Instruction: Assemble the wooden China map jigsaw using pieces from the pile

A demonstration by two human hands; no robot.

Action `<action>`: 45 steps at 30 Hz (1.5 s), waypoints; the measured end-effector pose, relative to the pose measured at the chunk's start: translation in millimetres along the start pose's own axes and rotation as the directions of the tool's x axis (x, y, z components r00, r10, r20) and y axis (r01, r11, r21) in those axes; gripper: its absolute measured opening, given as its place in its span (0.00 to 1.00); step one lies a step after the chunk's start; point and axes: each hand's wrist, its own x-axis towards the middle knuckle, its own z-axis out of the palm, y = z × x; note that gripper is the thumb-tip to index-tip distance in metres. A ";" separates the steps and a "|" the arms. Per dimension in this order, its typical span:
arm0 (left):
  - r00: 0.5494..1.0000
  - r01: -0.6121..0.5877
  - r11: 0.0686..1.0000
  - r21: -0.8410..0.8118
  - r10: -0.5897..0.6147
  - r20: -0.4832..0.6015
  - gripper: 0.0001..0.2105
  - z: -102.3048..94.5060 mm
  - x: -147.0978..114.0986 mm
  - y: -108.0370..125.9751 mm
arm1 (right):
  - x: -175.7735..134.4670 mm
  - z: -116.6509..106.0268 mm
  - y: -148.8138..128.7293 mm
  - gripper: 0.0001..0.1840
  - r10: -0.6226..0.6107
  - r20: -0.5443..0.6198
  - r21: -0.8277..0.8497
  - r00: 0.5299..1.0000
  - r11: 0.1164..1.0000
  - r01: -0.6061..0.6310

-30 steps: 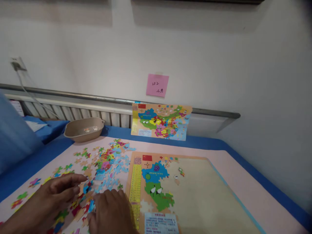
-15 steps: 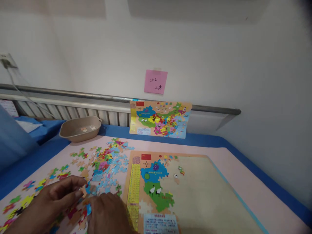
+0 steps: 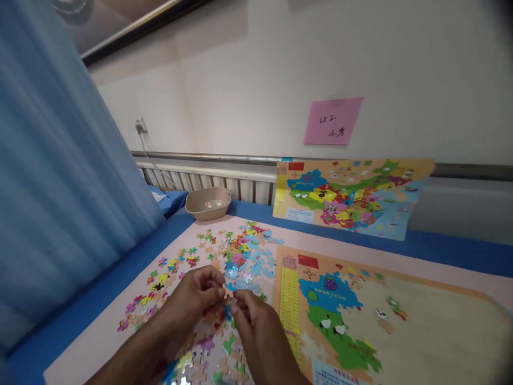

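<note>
A blue curtain [image 3: 52, 176] hangs at the left. The tabletop [image 3: 441, 251] carries a puzzle board [image 3: 420, 331] on the right, partly filled at its left side. A finished map [image 3: 348, 195] leans on the wall behind it. Loose pieces [image 3: 236, 254] lie spread left of the board, and a bowl [image 3: 208, 203] stands far behind them. The left hand [image 3: 194, 297] and right hand [image 3: 256, 326] meet above the pieces; both have the grip closed, fingertips pinching one small piece [image 3: 228, 294] between them.

Pieces [image 3: 240, 256]: glossy printed card
Board [image 3: 441, 342]: matt wood
Bowl [image 3: 208, 203]: matt plastic
Curtain [image 3: 60, 187]: cloth
Rail [image 3: 200, 157]: metal
</note>
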 end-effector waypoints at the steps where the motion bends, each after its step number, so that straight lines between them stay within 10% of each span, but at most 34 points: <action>1: 1.000 0.001 1.000 -0.024 -0.001 -0.004 0.18 2.9 -1.1 -2.4 | 0.2 -1.1 -0.8 0.13 0.010 -0.009 0.049 1.000 0.999 -0.010; 45: 0.982 0.180 0.976 -0.123 -0.172 0.074 0.23 4.8 -0.9 -31.6 | 2.1 1.8 1.5 0.07 0.178 -0.182 0.279 0.967 0.952 -0.122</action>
